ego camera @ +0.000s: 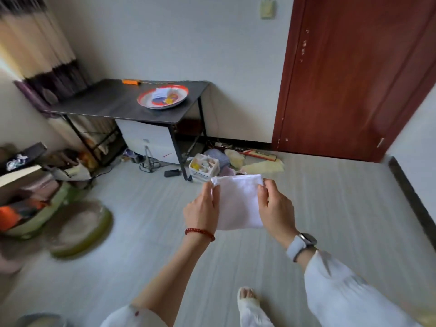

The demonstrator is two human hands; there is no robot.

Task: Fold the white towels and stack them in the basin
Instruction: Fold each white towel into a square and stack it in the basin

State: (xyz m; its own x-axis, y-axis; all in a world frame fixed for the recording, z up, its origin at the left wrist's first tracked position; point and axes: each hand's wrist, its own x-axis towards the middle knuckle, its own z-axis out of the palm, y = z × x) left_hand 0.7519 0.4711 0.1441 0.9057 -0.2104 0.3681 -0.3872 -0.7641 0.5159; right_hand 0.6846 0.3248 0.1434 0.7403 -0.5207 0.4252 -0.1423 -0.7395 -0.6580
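Center frame, mid-air over the floor: I see the white towel [239, 201] folded to a rough rectangle, hanging between both hands. My left hand [203, 208] pinches its upper left corner, thumb and fingers curled onto the cloth; my right hand [274, 207] pinches the upper right edge the same way. Both grips clamped on the towel, nothing slack. Left wrist has a red bead bracelet [200, 233], right wrist a watch [302, 244] with a pale strap, white sleeves on both arms. The basin [163, 97], white with a red rim, sits far off on the right end of the dark table [99, 102], well apart from the towel. Folded white cloth already lies inside it, against a coloured pattern; can't tell how many pieces. An orange object [130, 81] lies at the table's far edge. A brown door [354, 79] stands far right. Clutter is on the floor under and beside the table, including a white crate [204, 166]. Far left is blurred, with a greenish round shape [80, 230] on the floor.
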